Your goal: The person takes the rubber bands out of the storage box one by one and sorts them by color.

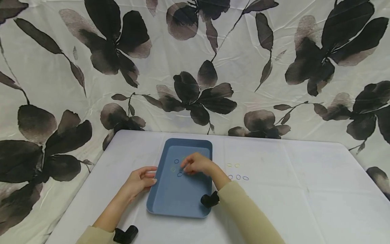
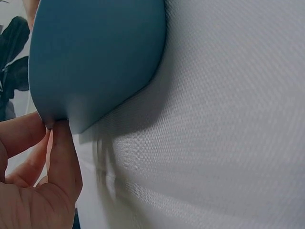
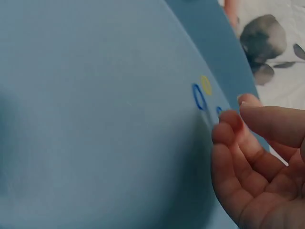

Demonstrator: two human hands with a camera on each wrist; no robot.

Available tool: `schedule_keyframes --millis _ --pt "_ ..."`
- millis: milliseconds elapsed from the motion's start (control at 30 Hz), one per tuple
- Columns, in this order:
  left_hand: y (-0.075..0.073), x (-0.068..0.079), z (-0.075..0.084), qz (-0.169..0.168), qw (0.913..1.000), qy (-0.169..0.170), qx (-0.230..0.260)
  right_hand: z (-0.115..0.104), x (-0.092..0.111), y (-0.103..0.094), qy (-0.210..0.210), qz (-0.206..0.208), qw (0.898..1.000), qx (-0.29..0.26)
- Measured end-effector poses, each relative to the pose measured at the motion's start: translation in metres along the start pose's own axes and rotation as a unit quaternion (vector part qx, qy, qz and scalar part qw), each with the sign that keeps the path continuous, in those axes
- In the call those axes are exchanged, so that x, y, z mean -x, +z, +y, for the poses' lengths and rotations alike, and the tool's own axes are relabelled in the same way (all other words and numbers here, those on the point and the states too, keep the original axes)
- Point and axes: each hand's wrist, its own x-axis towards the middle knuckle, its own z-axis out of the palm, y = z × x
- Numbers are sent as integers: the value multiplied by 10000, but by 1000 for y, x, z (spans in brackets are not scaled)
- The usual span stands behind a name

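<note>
A blue rectangular tray (image 1: 182,200) lies on the white table. My left hand (image 1: 140,181) pinches its left rim between thumb and fingers; the left wrist view shows the fingertips (image 2: 61,131) at the tray's edge. Above the tray's upper middle hovers my right hand (image 1: 198,164), fingers loosely bent, with nothing visible between them. Beside its fingertips lie thin rubber bands: a blue band (image 1: 179,174), another blue band (image 1: 176,161) and a yellow band (image 1: 173,169). One more yellowish band (image 1: 183,158) is partly hidden behind the right hand.
On the table right of the tray, two yellow bands (image 1: 233,165) lie above a row of three blue bands (image 1: 238,177). A floral cloth (image 1: 195,67) hangs behind the table (image 1: 289,196). Black wrist cameras (image 1: 210,200) sit on both forearms.
</note>
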Motion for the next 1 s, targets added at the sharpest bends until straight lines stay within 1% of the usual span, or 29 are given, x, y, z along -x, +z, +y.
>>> schedule_keyframes --millis 100,200,300,367,467,600,733,800,867,1000 --pt "1 0 -1 -1 10000 15 18 4 -2 9 -125 234 9996 135" --pt "1 0 -1 18 10000 18 50 9 -6 16 -394 481 9972 425" --pt "1 0 -2 19 10000 29 38 13 -9 20 -715 651 9917 852" --pt "1 0 -2 24 10000 22 51 15 -10 22 -852 680 9869 1187" --pt "0 0 -3 -20 10000 27 24 14 -9 24 -941 616 9792 1690" --pt "0 -1 -2 -85 9999 59 -17 10 -7 24 -981 517 9686 2224" --pt "0 -2 -1 -48 10000 47 11 4 -5 25 -1173 447 9498 2866" --pt "1 -2 -1 -56 10000 32 17 2 -4 26 -1217 325 9434 3067" --pt "0 -1 -2 -76 10000 30 -6 1 -4 27 -1136 166 9418 3160" --pt "-2 0 -1 -130 9999 87 40 -2 -3 29 -936 -66 9477 3052"
